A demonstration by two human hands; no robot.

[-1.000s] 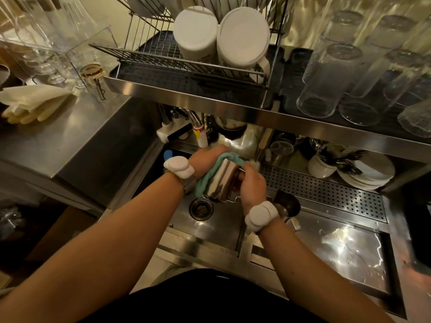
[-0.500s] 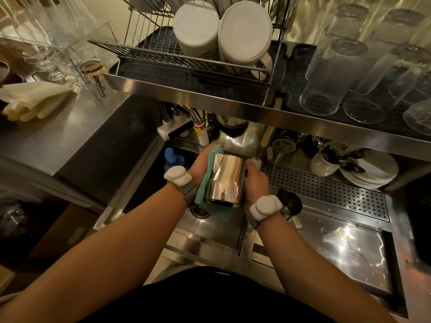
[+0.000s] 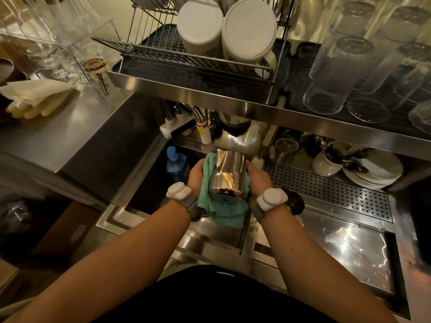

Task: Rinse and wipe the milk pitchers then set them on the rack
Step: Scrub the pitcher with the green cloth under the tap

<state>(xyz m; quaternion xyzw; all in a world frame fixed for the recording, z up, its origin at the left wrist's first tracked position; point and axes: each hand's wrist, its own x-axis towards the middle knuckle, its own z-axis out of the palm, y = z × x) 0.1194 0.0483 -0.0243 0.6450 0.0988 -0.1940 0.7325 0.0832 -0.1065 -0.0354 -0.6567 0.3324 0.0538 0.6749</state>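
Observation:
A shiny steel milk pitcher (image 3: pixel 229 176) is held over the sink (image 3: pixel 149 183), its base turned toward me. My left hand (image 3: pixel 195 180) presses a teal cloth (image 3: pixel 218 206) against the pitcher's left side; the cloth hangs below it. My right hand (image 3: pixel 257 180) grips the pitcher's right side. A second dark pitcher (image 3: pixel 295 202) stands on the counter just right of my right wrist, partly hidden. The wire dish rack (image 3: pixel 177 54) sits on the shelf above, holding two white upturned vessels (image 3: pixel 249 31).
The steel shelf edge (image 3: pixel 233 101) overhangs the sink. Upturned glasses (image 3: pixel 331 73) stand on its right. A faucet (image 3: pixel 205 134) and blue soap bottle (image 3: pixel 175 164) are behind the sink. Plates and a cup (image 3: pixel 370 171) sit beyond the perforated drain tray (image 3: pixel 326 187). Gloves (image 3: pixel 35 99) lie left.
The pitcher has turned from tilted sideways to base-toward-me and risen slightly. The cloth has shifted from over the top to the left side and underneath.

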